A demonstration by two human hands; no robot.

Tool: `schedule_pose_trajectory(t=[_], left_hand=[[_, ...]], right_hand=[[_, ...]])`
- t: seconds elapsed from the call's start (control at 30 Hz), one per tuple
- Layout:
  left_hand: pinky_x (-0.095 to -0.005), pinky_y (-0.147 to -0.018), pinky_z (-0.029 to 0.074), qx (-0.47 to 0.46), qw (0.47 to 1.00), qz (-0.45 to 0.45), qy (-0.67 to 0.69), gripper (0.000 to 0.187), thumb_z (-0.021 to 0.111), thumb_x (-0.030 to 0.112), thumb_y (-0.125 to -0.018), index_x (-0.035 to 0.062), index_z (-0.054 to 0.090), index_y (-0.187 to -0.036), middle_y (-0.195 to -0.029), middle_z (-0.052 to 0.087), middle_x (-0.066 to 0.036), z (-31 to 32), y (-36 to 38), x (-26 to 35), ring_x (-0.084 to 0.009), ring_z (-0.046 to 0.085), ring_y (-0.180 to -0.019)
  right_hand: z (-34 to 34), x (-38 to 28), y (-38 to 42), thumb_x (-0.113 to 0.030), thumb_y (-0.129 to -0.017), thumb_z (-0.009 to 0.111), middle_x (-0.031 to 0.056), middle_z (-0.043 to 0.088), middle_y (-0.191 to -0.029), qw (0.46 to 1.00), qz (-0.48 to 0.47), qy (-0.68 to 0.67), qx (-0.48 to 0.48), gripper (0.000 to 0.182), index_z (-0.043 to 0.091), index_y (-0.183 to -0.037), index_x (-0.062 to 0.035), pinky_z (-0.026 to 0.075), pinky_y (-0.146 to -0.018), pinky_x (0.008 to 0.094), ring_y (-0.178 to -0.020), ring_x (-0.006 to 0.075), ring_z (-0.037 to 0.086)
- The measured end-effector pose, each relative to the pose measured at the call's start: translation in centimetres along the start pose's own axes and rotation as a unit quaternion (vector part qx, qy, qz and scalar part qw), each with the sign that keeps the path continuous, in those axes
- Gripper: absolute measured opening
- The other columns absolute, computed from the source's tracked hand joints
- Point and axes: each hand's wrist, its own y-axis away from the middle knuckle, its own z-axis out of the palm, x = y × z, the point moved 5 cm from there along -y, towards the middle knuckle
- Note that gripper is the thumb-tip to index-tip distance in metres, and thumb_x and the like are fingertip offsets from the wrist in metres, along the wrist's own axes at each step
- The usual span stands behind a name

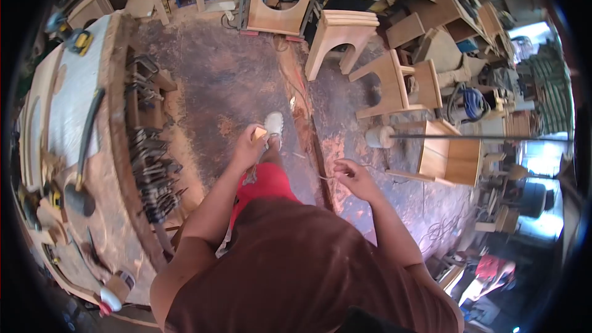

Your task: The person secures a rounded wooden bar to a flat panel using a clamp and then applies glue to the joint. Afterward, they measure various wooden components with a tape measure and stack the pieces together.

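My left hand is closed around a small yellow-tan block, held between thumb and fingers in front of my red shorts. Just beyond it, my white shoe stands on the stained floor. My right hand hovers over the floor to the right, fingers loosely curled and apart, with nothing visible in it. A thin pale cord runs close by its fingertips. Nearest to that hand among the larger things are a white bucket and an open wooden box.
On the left, a workbench carries a hammer and a yellow-black power tool; clamps hang along its side. Arched wooden stools stand ahead. A groove crosses the floor. Another person is at the lower right.
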Motion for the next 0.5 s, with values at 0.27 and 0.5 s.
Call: schedule_pose_trajectory(t=[0.27,0.5], left_hand=[[-0.0347,-0.075,0.052,-0.128,0.977,-0.147,0.084,0.032,0.056,0.009,-0.094,0.0037,0.052,-0.125,-0.095,0.066,-0.013,13.2,-31.6,-7.0,-0.0187,0.063,-0.082],[-0.0413,-0.084,0.05,-0.03,0.991,-0.133,0.011,0.033,0.061,0.014,-0.091,0.005,0.058,-0.123,-0.101,0.067,-0.022,20.2,-48.4,-6.9,-0.0299,0.067,-0.094]], right_hand=[[-17.6,4.8,-28.3,-0.029,-0.087,0.073,0.0152,0.069,-0.096,0.969,0.044,0.232,-0.078,0.044,0.062,-0.12,-0.0022,0.054,-0.079,0.0364,-0.088,0.0256,0.068],[-30.5,4.1,-57.4,-0.025,-0.084,0.075,0.0209,0.063,-0.113,0.902,-0.169,0.395,-0.024,0.044,0.06,-0.119,-0.0023,0.049,-0.091,0.043,-0.105,0.0353,0.062]])
